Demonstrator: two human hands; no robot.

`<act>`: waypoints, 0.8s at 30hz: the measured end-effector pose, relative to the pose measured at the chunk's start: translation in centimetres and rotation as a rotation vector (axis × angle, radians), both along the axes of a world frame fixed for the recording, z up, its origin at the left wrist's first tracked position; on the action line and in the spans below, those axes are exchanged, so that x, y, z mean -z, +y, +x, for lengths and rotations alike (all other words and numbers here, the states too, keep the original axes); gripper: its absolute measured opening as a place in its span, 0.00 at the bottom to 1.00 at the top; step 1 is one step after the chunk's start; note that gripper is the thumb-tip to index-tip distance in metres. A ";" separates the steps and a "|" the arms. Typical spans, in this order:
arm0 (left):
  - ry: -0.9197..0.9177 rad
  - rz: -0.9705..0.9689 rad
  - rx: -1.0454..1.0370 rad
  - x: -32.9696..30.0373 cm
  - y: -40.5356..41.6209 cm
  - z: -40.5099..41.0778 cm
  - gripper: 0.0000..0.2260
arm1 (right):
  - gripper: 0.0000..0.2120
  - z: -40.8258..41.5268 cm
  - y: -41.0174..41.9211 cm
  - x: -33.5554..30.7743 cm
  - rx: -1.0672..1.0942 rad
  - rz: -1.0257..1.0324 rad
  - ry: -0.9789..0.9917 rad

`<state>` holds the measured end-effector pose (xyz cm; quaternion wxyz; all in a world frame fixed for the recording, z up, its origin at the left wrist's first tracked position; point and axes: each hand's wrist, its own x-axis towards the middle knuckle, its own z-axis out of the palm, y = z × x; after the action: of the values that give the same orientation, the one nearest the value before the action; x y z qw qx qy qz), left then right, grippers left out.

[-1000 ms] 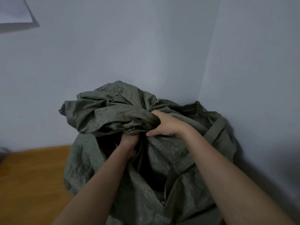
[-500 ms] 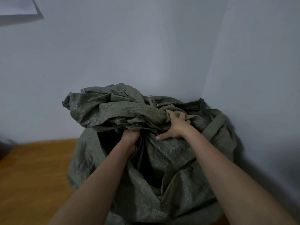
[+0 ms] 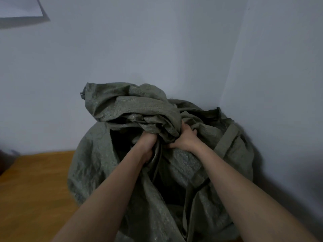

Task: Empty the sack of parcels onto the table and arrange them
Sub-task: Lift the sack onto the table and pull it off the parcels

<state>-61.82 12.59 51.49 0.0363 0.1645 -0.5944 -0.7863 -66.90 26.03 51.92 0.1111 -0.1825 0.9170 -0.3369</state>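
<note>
A big grey-green woven sack [image 3: 97, 159] stands on the wooden table [image 3: 35, 189] in the corner of two walls. Its loose top is bunched and folded over to the left. My left hand [image 3: 147, 145] grips the gathered cloth at the neck from below, its fingers buried in the folds. My right hand [image 3: 185, 138] clutches the cloth just to the right, fingers curled into it. A dark opening shows below the hands. No parcel is visible; the sack hides its contents.
Pale walls [image 3: 157, 49] meet in a corner right behind the sack. A white sheet of paper [image 3: 21, 7] hangs on the wall at the top left. Bare table top lies to the left of the sack. Something dark sits at the far left edge [image 3: 3, 159].
Both hands have shifted their hold on the bunched top, and the right hand's fingers have dug deeper into the cloth. The folded top has moved a little to the right.
</note>
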 end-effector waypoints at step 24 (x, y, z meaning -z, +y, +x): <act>-0.035 -0.085 0.038 -1.9 0.0 2.6 0.07 | 0.06 1.4 -0.4 -3.1 0.303 -0.455 0.518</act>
<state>-59.17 12.54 53.37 0.0178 0.1652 -0.6308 -0.7580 -65.49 25.67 55.00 -0.2191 -0.1442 0.8330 -0.4872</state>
